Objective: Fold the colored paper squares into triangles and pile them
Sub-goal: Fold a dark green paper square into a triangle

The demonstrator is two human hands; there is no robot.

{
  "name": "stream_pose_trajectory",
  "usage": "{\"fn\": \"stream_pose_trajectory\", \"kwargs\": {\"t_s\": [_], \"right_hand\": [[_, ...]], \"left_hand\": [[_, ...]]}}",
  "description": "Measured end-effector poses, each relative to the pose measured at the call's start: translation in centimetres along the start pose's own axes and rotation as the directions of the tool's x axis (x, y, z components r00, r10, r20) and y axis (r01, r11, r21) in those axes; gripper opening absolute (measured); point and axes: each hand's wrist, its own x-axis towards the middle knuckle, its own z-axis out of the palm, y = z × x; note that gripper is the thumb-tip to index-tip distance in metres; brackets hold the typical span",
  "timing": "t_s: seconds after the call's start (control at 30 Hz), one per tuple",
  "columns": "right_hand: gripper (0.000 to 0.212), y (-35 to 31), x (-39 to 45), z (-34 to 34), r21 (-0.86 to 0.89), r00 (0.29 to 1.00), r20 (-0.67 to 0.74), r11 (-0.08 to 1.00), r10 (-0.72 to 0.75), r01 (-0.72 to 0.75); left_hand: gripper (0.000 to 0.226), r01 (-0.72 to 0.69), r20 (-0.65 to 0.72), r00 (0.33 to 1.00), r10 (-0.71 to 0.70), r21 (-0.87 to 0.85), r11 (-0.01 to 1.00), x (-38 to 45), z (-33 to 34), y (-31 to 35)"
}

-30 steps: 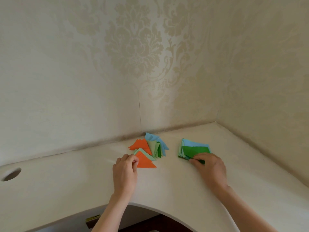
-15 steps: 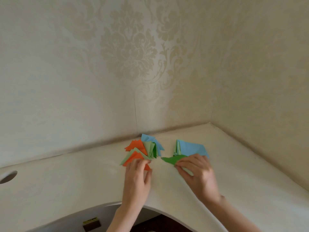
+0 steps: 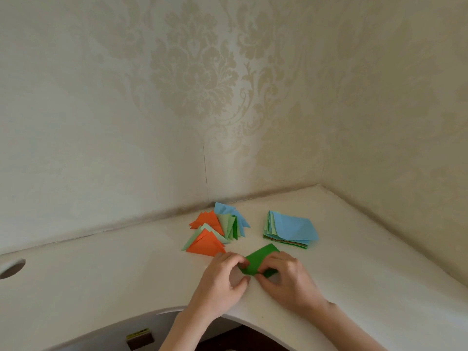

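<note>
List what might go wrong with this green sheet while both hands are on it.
1. The left hand and right hand pinch the green sheet at its near corner only; the far corner lies free, so the fold may come out skewed.
2. The pile of folded triangles sits loosely fanned just beyond the left hand; a nudge could scatter it.
3. The stack of unfolded squares lies close by and could be knocked.

Soft, even daylight fills the scene, moderately bright with a warm cream cast and no glare. Only faint, short shadows fall on the surface (image 3: 101, 287) beneath the hands and along its back edge where it meets the wall (image 3: 126, 97). Focus is fairly sharp at centre. Wide-angle distortion bows the surface's edges and stretches the frame's corners.
</note>
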Motion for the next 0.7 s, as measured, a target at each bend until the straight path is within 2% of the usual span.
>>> {"fn": "stream_pose_trajectory", "kwargs": {"t_s": [0.13,0.3,0.47,0.7], "right_hand": [[0.005,0.0,0.3,0.2,0.081,0.998,-0.013,0.995,0.054,-0.053],[0.008,0.1,0.2,0.3,0.104,0.993,-0.046,0.989,0.11,-0.105],[0.023,0.2,0.5,0.4,0.1,0.985,-0.062,0.983,0.163,-0.157],[0.028,0.3,1.4,0.1,0.161,0.948,0.099,0.936,0.301,-0.314]], "left_hand": [[0.02,-0.009,0.028,1.0,0.009,0.003,1.0,0.8,0.3,-0.5],[0.003,0.067,-0.059,0.996,-0.068,-0.02,0.998,1.4,0.9,-0.1],[0.01,0.1,-0.077,0.992,-0.1,0.0,0.995,1.2,1.3,0.0],[0.014,0.17,-0.044,0.984,-0.172,-0.048,0.984,1.3,1.0,0.2]]}}
